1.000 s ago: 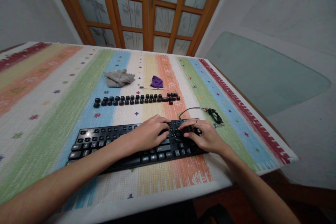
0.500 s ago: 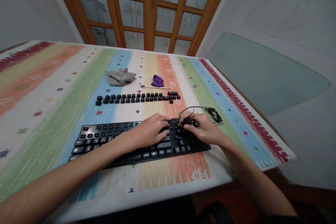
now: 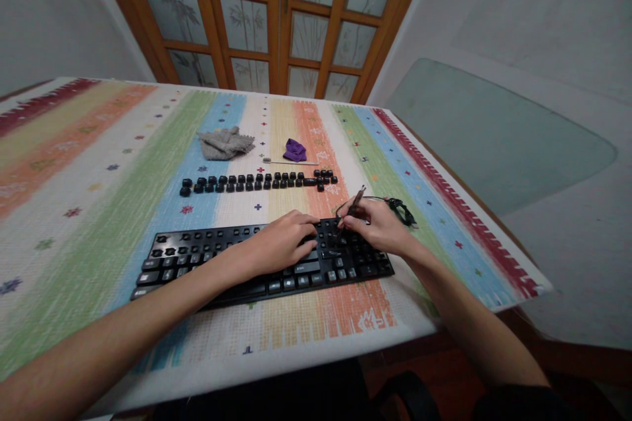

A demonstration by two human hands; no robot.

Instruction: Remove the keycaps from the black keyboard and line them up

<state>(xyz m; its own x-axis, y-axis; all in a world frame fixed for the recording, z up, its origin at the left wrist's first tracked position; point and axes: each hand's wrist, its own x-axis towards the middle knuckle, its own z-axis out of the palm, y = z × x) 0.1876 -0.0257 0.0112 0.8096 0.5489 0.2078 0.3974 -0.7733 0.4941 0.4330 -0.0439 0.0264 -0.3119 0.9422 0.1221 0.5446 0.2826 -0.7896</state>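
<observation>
- Saw keyboard (image 3: 291, 285) flat on striped tablecloth (image 3: 111, 197), near front edge, crossed by left forearm.
- Spotted bare key posts along its upper rows, caps in place lower down.
- Had left hand (image 3: 284, 237) resting palm down on keyboard, right of middle. Fingers slightly bent, close together, thumb apart; nothing visibly gripped. Could not tell pressing force.
- Had right hand (image 3: 382, 223) over number-pad end, thumb and fingertips pinching slim dark tool (image 3: 355, 202), thin end pointing up. Could not identify it for sure; possibly a key puller. Could not tell whether touching the keys below.
- Found loose keycaps (image 3: 257, 185) laid out in two rows beyond keyboard, with small cluster at right end.
- Noted gray cloth (image 3: 224, 145), purple cloth (image 3: 295, 150) and thin brush (image 3: 266, 160) behind those rows; bundled cable (image 3: 401, 212) just beyond right hand.
- Read step in hand as steadying keyboard with left, handling tool over right-side keys; probably between pulls, or regripping.
- Judged next move to call for turning working end down, lining up squarely over one key, firm left-hand hold against board sliding on cloth.
</observation>
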